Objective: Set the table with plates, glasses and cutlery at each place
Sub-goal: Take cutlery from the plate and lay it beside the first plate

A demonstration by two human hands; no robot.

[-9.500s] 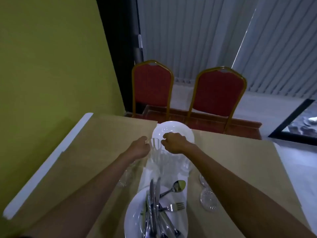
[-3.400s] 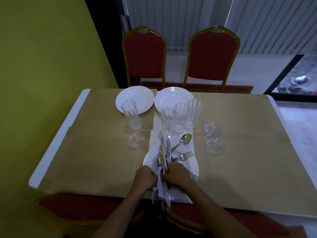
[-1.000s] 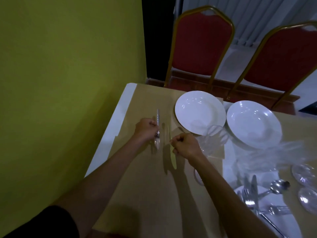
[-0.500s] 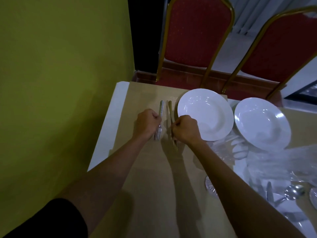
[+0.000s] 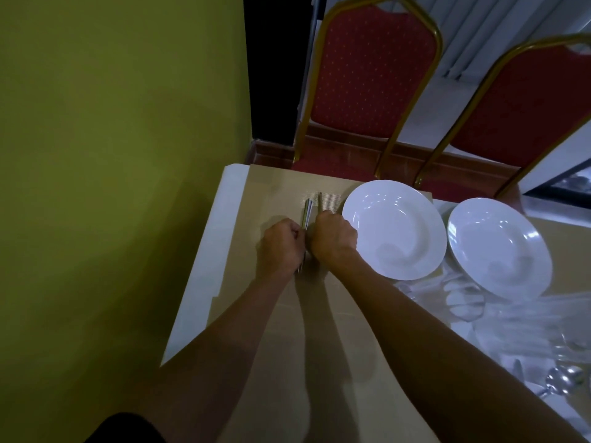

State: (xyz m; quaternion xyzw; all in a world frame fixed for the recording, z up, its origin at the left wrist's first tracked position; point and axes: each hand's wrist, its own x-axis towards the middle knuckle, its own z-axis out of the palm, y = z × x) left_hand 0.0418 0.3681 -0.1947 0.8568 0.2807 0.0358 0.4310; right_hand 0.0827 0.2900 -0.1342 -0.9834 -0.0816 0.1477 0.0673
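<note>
Yellow-green wall (image 5: 112, 139) borders the desk (image 5: 265, 362) on the left; its top is covered with brown paper. Both hands are curled into fists at the far-left place setting, side by side and nearly touching. The left hand (image 5: 281, 247) is closed around a fork (image 5: 307, 214), whose silver handle projects beyond the knuckles toward the far edge; its tines emerge below the fist. The right hand (image 5: 334, 239) is closed around a second slim utensil (image 5: 319, 203), only the handle showing, so its type cannot be told. Both pieces lie parallel, just left of the near plate (image 5: 395, 230). Two round white deep plates are present, the second plate (image 5: 499, 247) just beside the first. Blurred clear glasses (image 5: 463, 302) stand nearer the viewer, count unclear, and one spoon (image 5: 563, 380) shows at lower right. Two red chairs, first (image 5: 367, 75) and second (image 5: 527, 107), with gold frames stand behind the desk.
</note>
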